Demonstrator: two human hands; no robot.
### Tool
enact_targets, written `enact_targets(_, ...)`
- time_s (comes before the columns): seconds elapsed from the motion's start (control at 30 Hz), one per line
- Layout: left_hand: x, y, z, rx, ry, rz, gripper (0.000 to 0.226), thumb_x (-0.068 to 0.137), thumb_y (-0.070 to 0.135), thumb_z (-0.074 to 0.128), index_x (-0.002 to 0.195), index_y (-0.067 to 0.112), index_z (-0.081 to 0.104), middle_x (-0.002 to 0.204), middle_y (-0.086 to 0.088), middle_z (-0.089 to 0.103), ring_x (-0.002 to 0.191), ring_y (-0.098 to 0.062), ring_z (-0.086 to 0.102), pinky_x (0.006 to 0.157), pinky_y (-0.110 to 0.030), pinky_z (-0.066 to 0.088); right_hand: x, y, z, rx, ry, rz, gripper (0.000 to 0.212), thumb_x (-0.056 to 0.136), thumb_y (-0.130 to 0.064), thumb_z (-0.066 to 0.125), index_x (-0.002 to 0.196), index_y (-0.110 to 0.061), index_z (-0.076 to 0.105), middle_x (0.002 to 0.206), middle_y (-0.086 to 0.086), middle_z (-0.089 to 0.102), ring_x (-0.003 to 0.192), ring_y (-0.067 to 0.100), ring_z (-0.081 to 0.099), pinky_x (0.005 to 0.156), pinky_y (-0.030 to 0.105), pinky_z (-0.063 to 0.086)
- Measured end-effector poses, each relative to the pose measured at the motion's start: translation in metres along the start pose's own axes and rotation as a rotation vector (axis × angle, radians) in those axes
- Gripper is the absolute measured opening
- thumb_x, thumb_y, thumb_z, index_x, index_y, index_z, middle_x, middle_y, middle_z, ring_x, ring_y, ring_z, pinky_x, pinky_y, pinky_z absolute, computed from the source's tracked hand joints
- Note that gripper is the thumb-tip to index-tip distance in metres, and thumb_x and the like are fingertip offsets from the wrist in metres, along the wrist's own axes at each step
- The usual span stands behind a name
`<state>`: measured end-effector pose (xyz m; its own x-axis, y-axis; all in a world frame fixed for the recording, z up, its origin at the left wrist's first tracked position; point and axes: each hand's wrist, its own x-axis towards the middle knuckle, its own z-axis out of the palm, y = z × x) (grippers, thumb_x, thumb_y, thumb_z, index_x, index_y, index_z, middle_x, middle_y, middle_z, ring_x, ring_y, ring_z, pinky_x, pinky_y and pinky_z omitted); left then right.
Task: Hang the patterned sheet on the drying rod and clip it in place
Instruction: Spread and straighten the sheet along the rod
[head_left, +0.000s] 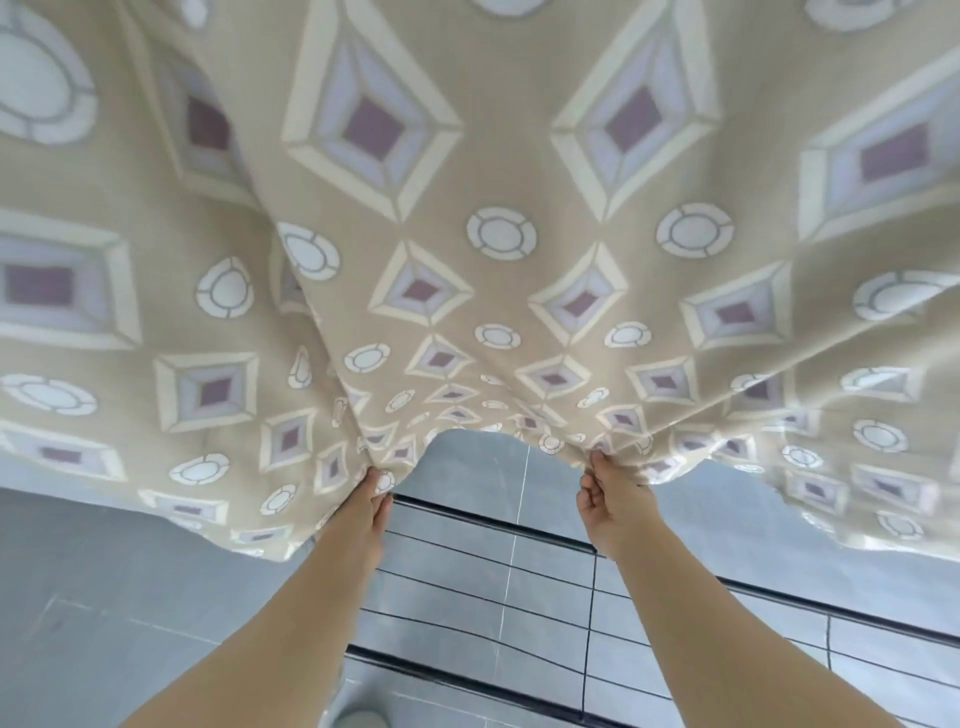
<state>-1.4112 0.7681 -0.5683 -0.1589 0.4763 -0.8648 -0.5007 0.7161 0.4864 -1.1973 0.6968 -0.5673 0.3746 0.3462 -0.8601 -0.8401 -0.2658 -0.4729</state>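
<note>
Two bare forearms reach forward and down from the camera, roughly parallel and set apart. Left hand and right hand each grip the lower hem of the beige woven sheet with white rings and purple-centred diamonds. Left fingers pinch the hem with the thumb against them. Right fingers are curled round a small gather of cloth, knuckles turned toward the camera.

Above and beyond the fingers the sheet spreads across the whole upper field, falling in broad folds that converge on the two grips. Between the fingers the hem arches upward, leaving a gap. Whatever carries the sheet lies above the frame and cannot be seen.

Below the fingers, thin black metal bars cross a grey tiled floor. Whether these bars belong to the drying rod cannot be told.

Progress, as a judgement: the sheet appears draped and is being pulled straight at its hem. No clip is in view, so clipping is probably left to do.
</note>
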Motion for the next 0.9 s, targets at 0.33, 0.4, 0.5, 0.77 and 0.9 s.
enact_targets(0.33, -0.043, -0.008, 0.004, 0.388, -0.082, -0.057, 0.019, 0.093, 0.03, 0.056, 0.098, 0.012, 0.051, 0.099, -0.006, 0.057, 0.091, -0.018, 0.059, 0.083, -0.029, 0.047, -0.051, 0.004, -0.004, -0.136, -0.01, 0.184, 0.019, 0.088, -0.033, 0.063, 0.086, -0.016, 0.054, 0.088, 0.003, 0.062, 0.07, 0.016, 0.055, 0.06, 0.023, 0.043)
enact_targets(0.4, -0.069, -0.005, 0.009, 0.521, -0.113, -0.02, 0.013, 0.094, 0.023, 0.052, 0.085, 0.014, 0.051, 0.081, 0.0, 0.057, 0.07, -0.011, 0.056, 0.066, -0.022, 0.045, -0.078, -0.005, -0.003, -0.147, -0.021, 0.178, 0.015, 0.088, -0.028, 0.063, 0.086, -0.015, 0.055, 0.087, 0.003, 0.062, 0.068, 0.015, 0.054, 0.06, 0.022, 0.042)
enact_targets(0.5, -0.116, 0.008, 0.023, 0.692, -0.216, 0.12, 0.028, 0.091, 0.009, 0.046, 0.065, 0.018, 0.042, 0.05, 0.008, 0.048, 0.042, -0.004, 0.043, 0.043, -0.013, 0.033, -0.125, -0.025, 0.002, -0.153, -0.05, 0.136, 0.011, 0.089, -0.022, 0.062, 0.084, -0.015, 0.055, 0.084, 0.002, 0.062, 0.066, 0.015, 0.053, 0.061, 0.023, 0.04)
enact_targets(0.77, -0.274, 0.059, 0.041, 0.769, -0.368, 0.472, 0.011, 0.09, 0.012, 0.054, 0.08, 0.017, 0.058, 0.077, -0.004, 0.063, 0.069, -0.015, 0.06, 0.068, -0.027, 0.042, -0.263, -0.079, 0.008, -0.303, -0.146, -0.034, 0.004, 0.089, -0.019, 0.058, 0.086, -0.017, 0.058, 0.079, 0.0, 0.061, 0.062, 0.014, 0.053, 0.058, 0.022, 0.038)
enact_targets(0.9, -0.356, 0.089, 0.037, 0.791, -0.462, 0.573, 0.01, 0.089, 0.011, 0.054, 0.082, 0.014, 0.061, 0.078, -0.004, 0.064, 0.067, -0.014, 0.06, 0.065, -0.025, 0.043, -0.344, -0.11, 0.015, -0.391, -0.243, -0.183, 0.005, 0.088, -0.016, 0.058, 0.083, -0.016, 0.057, 0.077, 0.0, 0.061, 0.066, 0.014, 0.054, 0.063, 0.024, 0.04)
